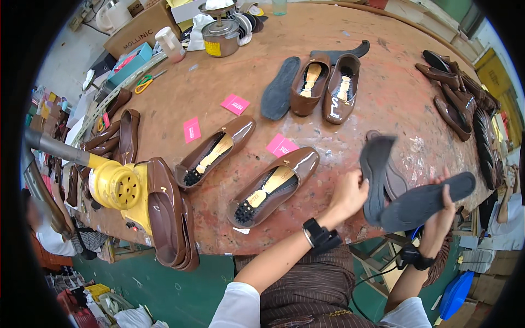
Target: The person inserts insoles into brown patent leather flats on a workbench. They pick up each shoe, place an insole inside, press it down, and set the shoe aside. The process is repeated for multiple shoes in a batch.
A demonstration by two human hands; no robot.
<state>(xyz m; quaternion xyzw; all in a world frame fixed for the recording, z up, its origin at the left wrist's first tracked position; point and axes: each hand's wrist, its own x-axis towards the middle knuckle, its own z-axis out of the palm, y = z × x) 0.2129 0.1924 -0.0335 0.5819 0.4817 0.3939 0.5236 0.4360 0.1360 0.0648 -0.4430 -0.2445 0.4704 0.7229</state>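
Note:
Near the right front edge of the table, my left hand (349, 195) pinches the edge of an upright dark grey insole (377, 164). My right hand (441, 209) grips a second dark grey insole (418, 203), tilted so its toe points right. The lower ends of the two insoles overlap. Partly behind them, a brown insole-shaped piece (396, 183) rests on the table. To the left of my hands are a glossy brown shoe (273, 188) and another brown shoe (216, 153), their insides showing bare tan strips.
At the back, two brown shoes (327, 87) stand beside dark insoles (280, 90). Three pink cards (236, 104) lie about. A yellow blower (117, 186) and stacked brown shoes (165, 218) occupy the left edge; more shoes (459, 98) are piled right. Scissors (145, 83) and a metal can (221, 41) sit farther back.

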